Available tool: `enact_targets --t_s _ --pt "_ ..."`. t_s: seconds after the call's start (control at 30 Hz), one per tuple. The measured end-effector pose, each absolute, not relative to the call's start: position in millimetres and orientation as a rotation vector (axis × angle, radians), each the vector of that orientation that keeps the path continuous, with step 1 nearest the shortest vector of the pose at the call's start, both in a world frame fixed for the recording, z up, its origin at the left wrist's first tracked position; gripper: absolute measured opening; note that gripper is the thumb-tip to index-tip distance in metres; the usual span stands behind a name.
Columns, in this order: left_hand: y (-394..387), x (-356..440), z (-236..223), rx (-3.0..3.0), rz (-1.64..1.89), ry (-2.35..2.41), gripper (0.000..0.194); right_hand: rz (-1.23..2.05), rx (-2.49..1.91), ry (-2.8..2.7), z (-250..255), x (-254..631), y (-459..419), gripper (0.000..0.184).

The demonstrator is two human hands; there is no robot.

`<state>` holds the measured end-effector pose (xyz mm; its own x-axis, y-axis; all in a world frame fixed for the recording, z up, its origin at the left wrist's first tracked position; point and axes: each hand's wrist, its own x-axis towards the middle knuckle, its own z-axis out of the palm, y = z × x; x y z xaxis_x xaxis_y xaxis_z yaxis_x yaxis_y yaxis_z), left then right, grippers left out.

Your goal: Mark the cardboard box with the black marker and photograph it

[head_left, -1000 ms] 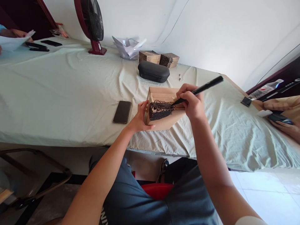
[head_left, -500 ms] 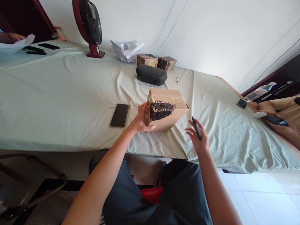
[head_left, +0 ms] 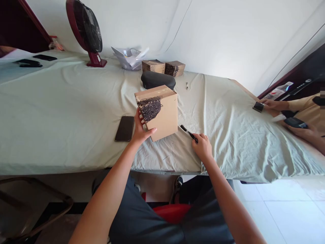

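A brown cardboard box (head_left: pixel 167 115) is tilted above the cloth, with dense black scribbles on its left corner. My left hand (head_left: pixel 141 128) grips its lower left side, thumb on the front face and fingers behind. To the right of the box, my right hand (head_left: pixel 202 145) is closed around a black marker (head_left: pixel 189 133) whose tip end points up and left, apart from the box. A dark phone (head_left: pixel 124 128) lies just left of my left hand. Behind the box sits a black hard case (head_left: pixel 157 80), partly covered by it.
Two smaller scribbled boxes (head_left: pixel 175 68) stand by the wall beside a clear plastic container (head_left: pixel 129 59) of papers. A fan (head_left: pixel 95 37) is at back left. A small pen-like piece (head_left: pixel 187 85) lies on the cloth (head_left: pixel 76 112). Another person's hands (head_left: pixel 275 104) hold objects at right.
The box has been lifted and turned, its plain side now facing me more. My right hand has gone from loosely spread to closed around the marker, lower and further left.
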<state>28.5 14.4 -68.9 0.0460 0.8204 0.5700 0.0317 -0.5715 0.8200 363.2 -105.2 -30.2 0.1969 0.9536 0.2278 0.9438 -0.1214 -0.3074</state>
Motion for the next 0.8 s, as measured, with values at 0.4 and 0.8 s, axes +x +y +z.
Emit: enact_targets --t_s 0.4,0.8 --pt "18 36 -71 1.772 1.567 0.884 0.129 0.055 -2.143 -1.772 -33 340 -60 0.049" --pt "17 40 -67 1.708 1.582 0.901 0.129 -0.013 -2.202 -1.748 -42 309 -17 0.033"
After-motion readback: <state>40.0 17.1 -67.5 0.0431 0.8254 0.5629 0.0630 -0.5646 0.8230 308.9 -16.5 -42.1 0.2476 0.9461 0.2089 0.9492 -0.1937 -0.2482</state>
